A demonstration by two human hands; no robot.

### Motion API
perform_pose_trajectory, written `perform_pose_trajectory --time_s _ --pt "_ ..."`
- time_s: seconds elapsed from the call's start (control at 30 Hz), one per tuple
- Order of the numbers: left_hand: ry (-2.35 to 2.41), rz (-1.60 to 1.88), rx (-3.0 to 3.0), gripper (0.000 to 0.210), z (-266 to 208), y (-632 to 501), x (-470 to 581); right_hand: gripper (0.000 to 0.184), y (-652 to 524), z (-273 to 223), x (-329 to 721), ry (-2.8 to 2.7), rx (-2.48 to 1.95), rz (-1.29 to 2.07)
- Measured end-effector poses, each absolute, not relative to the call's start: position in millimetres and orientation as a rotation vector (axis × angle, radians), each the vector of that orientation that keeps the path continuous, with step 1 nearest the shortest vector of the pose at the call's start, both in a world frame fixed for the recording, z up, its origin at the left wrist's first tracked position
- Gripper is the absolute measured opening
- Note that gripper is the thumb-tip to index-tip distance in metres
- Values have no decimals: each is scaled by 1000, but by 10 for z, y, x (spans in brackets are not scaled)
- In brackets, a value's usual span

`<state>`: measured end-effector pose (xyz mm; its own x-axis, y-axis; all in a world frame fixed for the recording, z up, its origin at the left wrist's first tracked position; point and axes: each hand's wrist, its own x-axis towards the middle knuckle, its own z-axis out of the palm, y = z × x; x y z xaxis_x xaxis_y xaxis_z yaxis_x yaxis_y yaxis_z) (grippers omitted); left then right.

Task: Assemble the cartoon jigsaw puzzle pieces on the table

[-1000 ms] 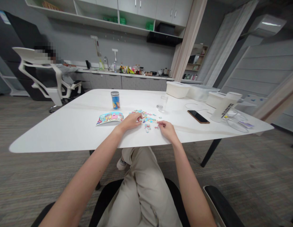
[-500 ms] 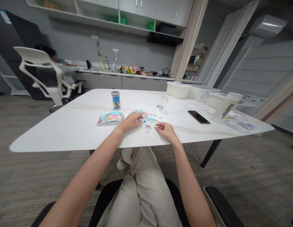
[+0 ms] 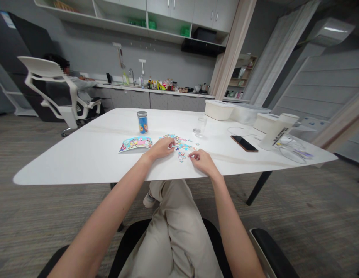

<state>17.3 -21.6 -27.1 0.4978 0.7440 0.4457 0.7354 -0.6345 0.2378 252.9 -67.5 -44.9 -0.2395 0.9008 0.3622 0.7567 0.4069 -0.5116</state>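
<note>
At the upper left of the frame stands a dark refrigerator [image 3: 11, 46], and in front of it a white-framed chair [image 3: 49, 68] holds a seated person [image 3: 82, 85] in a grey top, turned toward the counter [image 3: 130, 89] along the back wall. The white table [image 3: 81, 158] spreads from the left edge across the middle of the frame. Left of centre on it lies a colourful picture sheet [image 3: 136, 143], its lower edge bowed up off the surface. Just beyond the sheet, a jar [image 3: 143, 123] with a grey lid and a blue printed wrap stands upright.

Next comes the left hand [image 3: 162, 148], resting at the near left edge of the puzzle pieces [image 3: 183, 147], which lie in a loose spread at the centre of the frame. Its fingers are curled, thumb near forefinger; whether a piece is between them I cannot tell. Slightly below the spread lies a small white-and-blue cluster [image 3: 181, 156], apart from the others. Just right of it, the right hand [image 3: 203, 160] has thumb and forefinger pinching a small pinkish piece [image 3: 191, 156] close to the tabletop.

Beyond this hand stands a clear container [image 3: 202, 123], with a clear round lid [image 3: 196, 131] beside it. Farther right are a cream box [image 3: 217, 111], a dark-screened phone [image 3: 244, 143] lying flat, and a tall white bottle [image 3: 275, 135] near some cables [image 3: 289, 152].
</note>
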Motion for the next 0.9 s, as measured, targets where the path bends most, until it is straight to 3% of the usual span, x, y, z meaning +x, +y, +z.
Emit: perform_pose_trajectory --time_s 0.2,0.4,0.9 --pt "1343 816 2705 13 -272 -225 172 9 -697 -451 2512 -2010 -1403 306" --pt "1342 802 2727 12 -288 -204 170 42 -672 -461 2550 -2058 -1345 321" --pt "1347 805 2734 13 -285 -208 174 18 -702 -439 2531 -2065 -1325 361"
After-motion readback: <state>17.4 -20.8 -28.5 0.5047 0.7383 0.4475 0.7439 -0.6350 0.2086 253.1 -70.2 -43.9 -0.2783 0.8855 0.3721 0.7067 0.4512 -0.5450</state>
